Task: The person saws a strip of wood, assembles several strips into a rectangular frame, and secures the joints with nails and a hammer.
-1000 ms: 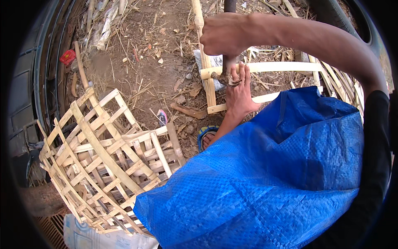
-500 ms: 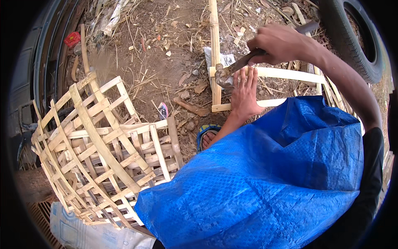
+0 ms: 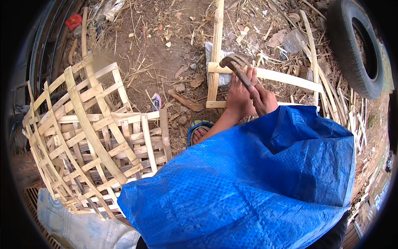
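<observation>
My right hand [image 3: 265, 100] is closed round the handle of a rusty claw hammer [image 3: 242, 74], close beside my left hand [image 3: 239, 101]. The hammer's head hangs over a pale bamboo strip [image 3: 286, 77], near where that strip crosses an upright bamboo slat [image 3: 216, 50]. My left hand lies at the strip with fingers stretched across it, partly hidden behind the hammer. A second crosswise strip [image 3: 215, 104] runs nearer to me and passes behind my hands. Crumpled pale plastic [image 3: 224, 79] lies under the crossing. A blue woven tarp [image 3: 232, 178] covers my lap.
A woven bamboo lattice basket [image 3: 89, 124] stands at the left. Farther off on the right lies a tyre [image 3: 352, 50], with several loose bamboo strips [image 3: 331, 97] beside it. My sandalled foot [image 3: 200, 133] rests on dirt strewn with straw and chips. A wood piece [image 3: 185, 100] lies ahead of it.
My right hand has swung from beyond my left hand to its near right side. The hammer has turned, its handle now pointing toward me. My left hand stays at the strip.
</observation>
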`<state>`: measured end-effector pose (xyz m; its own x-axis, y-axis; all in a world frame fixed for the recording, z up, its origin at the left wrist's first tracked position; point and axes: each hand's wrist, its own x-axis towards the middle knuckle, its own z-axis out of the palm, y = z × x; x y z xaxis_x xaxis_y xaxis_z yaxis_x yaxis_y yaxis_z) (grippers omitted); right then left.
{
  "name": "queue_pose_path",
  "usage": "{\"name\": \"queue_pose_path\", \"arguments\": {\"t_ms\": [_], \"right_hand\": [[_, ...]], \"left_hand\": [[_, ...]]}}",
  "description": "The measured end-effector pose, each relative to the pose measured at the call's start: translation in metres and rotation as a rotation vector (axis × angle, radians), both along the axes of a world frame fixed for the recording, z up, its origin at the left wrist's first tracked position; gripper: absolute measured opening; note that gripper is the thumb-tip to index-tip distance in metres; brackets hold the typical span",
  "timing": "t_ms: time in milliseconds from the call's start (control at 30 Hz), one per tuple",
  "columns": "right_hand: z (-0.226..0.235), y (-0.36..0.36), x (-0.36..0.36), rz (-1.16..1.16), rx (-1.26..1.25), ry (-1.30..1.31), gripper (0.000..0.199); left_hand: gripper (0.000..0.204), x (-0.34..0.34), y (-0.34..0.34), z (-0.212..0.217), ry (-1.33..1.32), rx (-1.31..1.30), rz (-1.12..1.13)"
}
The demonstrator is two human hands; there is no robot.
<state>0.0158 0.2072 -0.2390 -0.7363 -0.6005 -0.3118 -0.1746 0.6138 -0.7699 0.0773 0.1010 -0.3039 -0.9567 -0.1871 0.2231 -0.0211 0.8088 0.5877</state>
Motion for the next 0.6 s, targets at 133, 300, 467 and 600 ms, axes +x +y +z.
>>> {"name": "queue_pose_path", "arguments": {"t_ms": [133, 300, 467, 600], "right_hand": [[-0.013, 0.01, 0.017, -0.046, -0.109, 0.066, 0.035], [-0.019, -0.003, 0.029, -0.024, -0.037, 0.093, 0.035], [-0.024, 0.005, 0.034, -0.045, -0.18, 0.185, 0.034], [-0.022, 0.0, 0.028, -0.002, -0.102, 0.19, 0.036]], "left_hand": [[0.079, 0.0, 0.0, -0.001, -0.023, 0.008, 0.008], [0.076, 0.001, 0.0, -0.011, -0.053, -0.075, 0.04], [0.072, -0.001, -0.001, 0.005, 0.008, 0.004, 0.033], [0.072, -0.005, 0.001, -0.01, 0.024, -0.148, 0.046]]}}
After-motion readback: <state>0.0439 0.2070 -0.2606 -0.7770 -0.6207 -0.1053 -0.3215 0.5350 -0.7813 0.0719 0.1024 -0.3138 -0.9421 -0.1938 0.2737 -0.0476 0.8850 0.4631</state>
